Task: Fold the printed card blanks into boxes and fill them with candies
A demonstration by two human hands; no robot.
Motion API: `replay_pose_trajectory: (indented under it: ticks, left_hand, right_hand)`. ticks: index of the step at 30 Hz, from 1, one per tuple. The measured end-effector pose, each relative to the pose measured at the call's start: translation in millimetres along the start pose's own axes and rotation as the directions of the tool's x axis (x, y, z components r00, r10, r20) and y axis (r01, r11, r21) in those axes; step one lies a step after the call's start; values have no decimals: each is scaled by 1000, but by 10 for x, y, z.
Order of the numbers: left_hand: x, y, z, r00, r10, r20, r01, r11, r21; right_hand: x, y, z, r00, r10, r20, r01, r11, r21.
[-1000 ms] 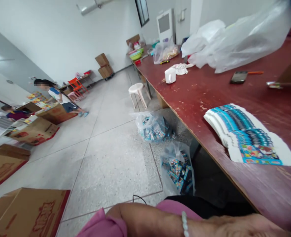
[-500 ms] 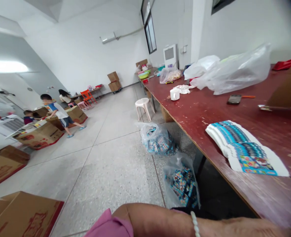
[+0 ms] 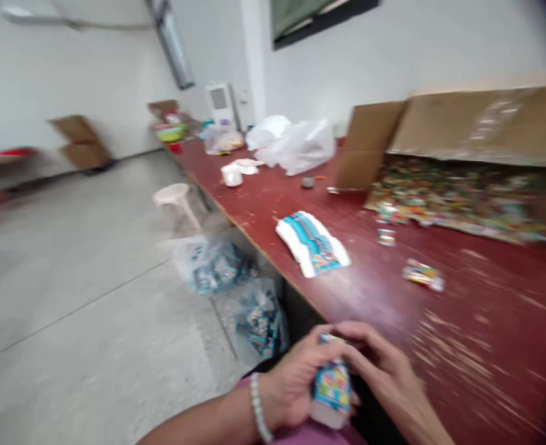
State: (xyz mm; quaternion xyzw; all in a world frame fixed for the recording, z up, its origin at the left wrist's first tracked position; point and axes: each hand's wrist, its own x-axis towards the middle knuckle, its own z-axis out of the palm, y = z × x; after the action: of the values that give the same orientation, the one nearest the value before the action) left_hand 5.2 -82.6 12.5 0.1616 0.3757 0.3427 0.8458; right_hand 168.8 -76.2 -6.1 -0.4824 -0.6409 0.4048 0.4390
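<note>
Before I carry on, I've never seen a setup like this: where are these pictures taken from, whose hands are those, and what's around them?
There's no machine: one camera on a person's head looks forward and down. The left hand, wearing a bracelet, and right hand are the wearer's own. The left holds a small printed box; the right is at its upper end, its grip unclear through blur. On the red table lie a fanned stack of printed card, a wrapped piece, a cup and an open carton.
</note>
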Motion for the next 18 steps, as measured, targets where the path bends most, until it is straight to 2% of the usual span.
replay_pose_trajectory:
  ticks: [1,2,5,7,10,12,15,17,18]
  left_hand:
    - [-54,51,-35,1000,12,-15,-12,1000,-4]
    - [-86,103,-85,1000,-18,-10,18,1000,17]
    - [-115,230,-283,993,-87,-84,93,993,77]
    - [-121,322,-438,990,-75,-123,96,981,170]
    - [-143,524,-687,996,-65,-56,83,895,439]
    - [-176,671,-833,989,-148,2,111,751,651]
    - [-231,807,-973,940,-341,-25,205,504,839]
    - [-240,826,-996,926,-377,-23,197,430,881]
    - [-228,820,-983,938,-346,-7,171,445,879]
  right_hand:
    - [55,23,-97,994,99,-36,-99,995,3]
    - [131,66,-220,980,157,-124,-161,987,-21]
    - [425,287,-744,919,173,-354,-252,948,-193]
    - [648,469,-1117,855,199,-479,-393,851,-348]
    - [980,703,-1485,818,212,-535,-464,792,-397]
    - [1146,804,-1566,802,232,-551,-499,766,-405]
    - [1257,895,-1534,779,258,-571,-536,747,-394]
    - [1247,937,-1483,774,271,-572,-539,755,-372]
    - [1224,954,-1459,775,274,-570,-534,766,-358]
